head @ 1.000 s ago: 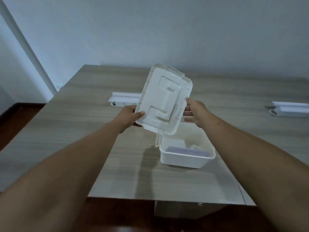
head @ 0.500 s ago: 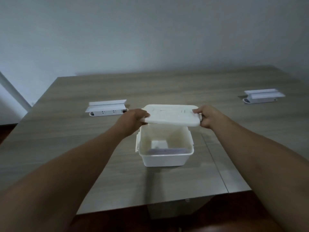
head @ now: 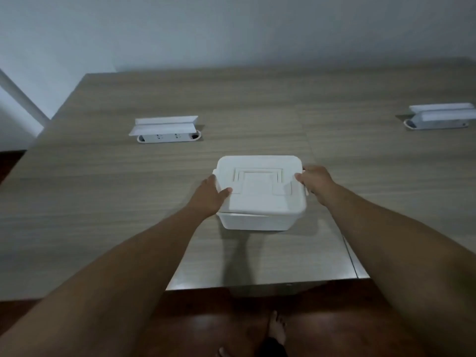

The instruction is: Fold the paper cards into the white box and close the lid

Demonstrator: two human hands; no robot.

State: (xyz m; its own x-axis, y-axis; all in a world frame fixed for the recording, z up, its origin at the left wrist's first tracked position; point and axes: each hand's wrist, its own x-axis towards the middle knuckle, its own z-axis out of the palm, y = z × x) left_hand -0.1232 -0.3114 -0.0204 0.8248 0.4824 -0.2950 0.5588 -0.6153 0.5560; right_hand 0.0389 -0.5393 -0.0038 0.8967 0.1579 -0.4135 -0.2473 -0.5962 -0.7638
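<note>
The white box [head: 255,222] stands on the wooden table [head: 103,202], a little right of centre near the front edge. Its white lid [head: 260,186], with a moulded handle recess on top, lies over the box; a thin gap shows at the front left corner. My left hand [head: 208,195] grips the lid's left edge, thumb on top. My right hand [head: 313,180] holds the lid's right edge by the side latch. The paper cards are hidden under the lid.
A white pop-up socket unit [head: 164,130] sits open at the back left of the table, and another one [head: 438,117] at the far right. The table's front edge [head: 257,284] is close, with dark floor and my bare foot [head: 277,328] below.
The lid, held tilted upright above the open box a second ago, has been turned flat and lowered onto the box. Both hands stayed on its sides. The cards are no longer visible.
</note>
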